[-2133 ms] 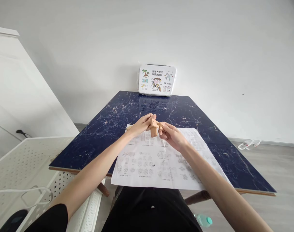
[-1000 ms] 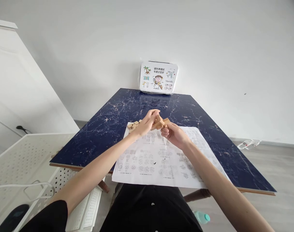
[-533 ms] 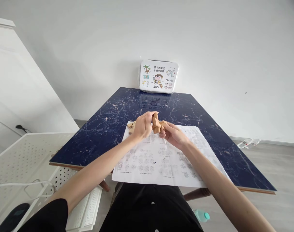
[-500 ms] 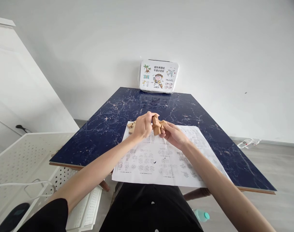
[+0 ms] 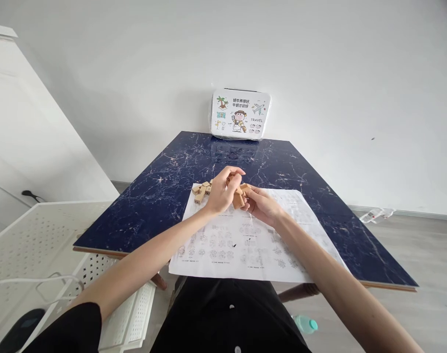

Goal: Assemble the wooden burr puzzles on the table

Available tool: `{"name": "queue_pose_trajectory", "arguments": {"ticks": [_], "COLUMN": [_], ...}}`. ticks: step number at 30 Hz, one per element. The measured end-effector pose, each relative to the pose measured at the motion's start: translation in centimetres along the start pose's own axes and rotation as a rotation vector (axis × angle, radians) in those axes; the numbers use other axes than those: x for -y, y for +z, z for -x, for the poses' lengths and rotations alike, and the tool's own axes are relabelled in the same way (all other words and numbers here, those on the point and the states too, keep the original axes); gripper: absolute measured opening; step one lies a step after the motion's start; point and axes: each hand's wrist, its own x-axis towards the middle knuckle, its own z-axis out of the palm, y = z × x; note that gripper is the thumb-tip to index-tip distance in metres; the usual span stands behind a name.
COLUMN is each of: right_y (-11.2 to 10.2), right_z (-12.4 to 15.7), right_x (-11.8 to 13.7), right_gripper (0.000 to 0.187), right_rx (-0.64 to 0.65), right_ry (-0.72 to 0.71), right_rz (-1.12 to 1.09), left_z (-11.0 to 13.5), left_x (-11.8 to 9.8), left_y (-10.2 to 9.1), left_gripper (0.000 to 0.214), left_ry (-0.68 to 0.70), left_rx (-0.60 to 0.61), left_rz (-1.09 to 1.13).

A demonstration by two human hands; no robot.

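A small wooden puzzle (image 5: 239,194) of crossed light-brown blocks is held just above a printed instruction sheet (image 5: 245,240). My left hand (image 5: 222,190) grips it from the left and over the top, fingers curled. My right hand (image 5: 260,205) pinches it from the right. Several loose wooden pieces (image 5: 201,190) lie at the sheet's far left corner, just left of my left hand. The sheet rests on a dark blue marble-patterned table (image 5: 164,186).
A white illustrated box (image 5: 240,113) stands at the table's far edge against the wall. A white perforated rack (image 5: 32,240) with a cable sits to the left. A plastic bottle (image 5: 304,324) lies on the floor below the table, another (image 5: 377,214) by the right wall.
The puzzle has been turned between my hands and lowered slightly toward the sheet. My left fingers have shifted over its top. The loose pieces have not moved.
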Motion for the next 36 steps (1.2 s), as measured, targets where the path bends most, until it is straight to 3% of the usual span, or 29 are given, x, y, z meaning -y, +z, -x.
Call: {"name": "queue_pose_trajectory", "arguments": {"ticks": [6,10,14,19,28,36], "right_y": [-0.2,0.0,-0.1,-0.5,-1.1,-1.1], "right_z": [0.2,0.3,0.2,0.2,0.7,0.6], "right_x": [0.2,0.4,0.4,0.4,0.9,0.9], "right_gripper": [0.034,0.028,0.026,0.022,0.025,0.032], "right_rx": [0.045,0.017,0.012,-0.008,0.116,0.099], "right_ry": [0.039,-0.021,-0.065,-0.066,0.002,0.043], "right_rz": [-0.047,-0.037,-0.039,-0.039,-0.022,0.015], "left_z": [-0.4,-1.0,-1.6,-1.7,-2.1,-1.5], "left_x": [-0.6,0.0,0.8,1.0,0.9,0.8], "left_y": [-0.5,-0.4,-0.5,-1.0,-1.7,-1.4], "left_gripper": [0.029,0.048,0.042,0.049,0.053,0.055], "left_ry": [0.001,-0.154,-0.269,-0.253,-0.312,-0.28], "left_rx": [0.058,0.127,0.183,0.304,0.442,0.372], "left_rz": [0.049,0.25,0.232,0.261,0.271,0.214]}}
